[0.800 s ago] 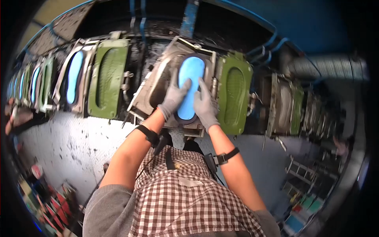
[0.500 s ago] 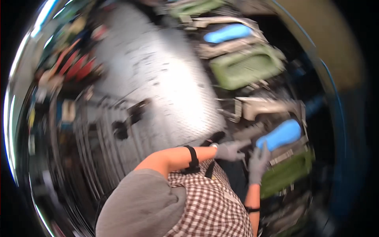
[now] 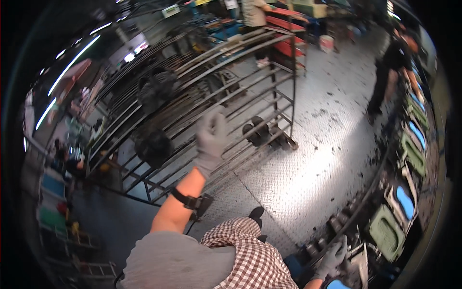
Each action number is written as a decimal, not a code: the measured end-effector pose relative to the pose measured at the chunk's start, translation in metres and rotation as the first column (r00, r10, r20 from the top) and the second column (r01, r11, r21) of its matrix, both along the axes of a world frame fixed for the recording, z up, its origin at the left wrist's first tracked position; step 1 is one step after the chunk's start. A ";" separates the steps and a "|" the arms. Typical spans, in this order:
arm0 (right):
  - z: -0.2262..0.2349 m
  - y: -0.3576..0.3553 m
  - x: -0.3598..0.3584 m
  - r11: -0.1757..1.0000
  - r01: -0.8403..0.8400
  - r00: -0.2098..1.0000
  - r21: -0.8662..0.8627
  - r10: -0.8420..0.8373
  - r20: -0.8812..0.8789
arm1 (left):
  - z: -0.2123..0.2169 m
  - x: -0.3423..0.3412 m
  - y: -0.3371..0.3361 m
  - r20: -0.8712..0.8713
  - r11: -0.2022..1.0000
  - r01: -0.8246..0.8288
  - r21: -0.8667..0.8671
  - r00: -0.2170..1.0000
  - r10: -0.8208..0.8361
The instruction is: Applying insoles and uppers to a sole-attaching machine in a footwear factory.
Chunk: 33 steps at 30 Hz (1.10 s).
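L hand (image 3: pixel 211 137) in front of metal rack (image 3: pixel 285 77), fingers curled, can't tell if gripping. R hand (image 3: pixel 333 257) nr blue insole (image 3: pixel 337 285) at view's lower edge, grip unclear. Wide floor (image 3: pixel 303 168) strip btwn rack & green mold (image 3: pixel 386 233).

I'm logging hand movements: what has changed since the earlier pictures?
The view has turned left. The left hand has let go of the blue insole and swung left, up in front of the rack. The right hand stays near the insole; whether it touches is unclear. The green mould and second insole beyond are as before.
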State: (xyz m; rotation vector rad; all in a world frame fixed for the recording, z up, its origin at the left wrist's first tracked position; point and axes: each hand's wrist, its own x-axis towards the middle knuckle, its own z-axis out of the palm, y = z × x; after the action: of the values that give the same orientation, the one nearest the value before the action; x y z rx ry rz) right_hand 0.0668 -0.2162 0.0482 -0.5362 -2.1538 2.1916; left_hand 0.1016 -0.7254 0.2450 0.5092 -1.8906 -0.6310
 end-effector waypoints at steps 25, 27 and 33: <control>0.230 -0.764 0.011 0.246 -0.732 -0.085 0.635 0.892 -0.444 | -0.009 0.265 -0.215 -0.009 0.376 -0.704 -0.603 0.478 0.878; 0.256 -0.734 -0.004 0.154 -0.872 0.026 0.465 0.963 -0.269 | -0.015 0.261 -0.198 -0.028 0.563 -0.751 -0.344 0.608 0.793; 0.227 -0.576 -0.094 0.391 -0.909 0.231 0.144 0.761 -0.607 | -0.017 0.157 -0.133 -0.030 0.937 -0.256 -0.238 0.966 0.257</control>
State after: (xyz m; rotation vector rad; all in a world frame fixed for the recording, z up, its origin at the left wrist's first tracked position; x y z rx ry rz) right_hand -0.0273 -0.7919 0.2754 1.6127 -1.9184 2.4429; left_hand 0.2582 -0.8587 0.2277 0.5854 -1.8311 -0.2255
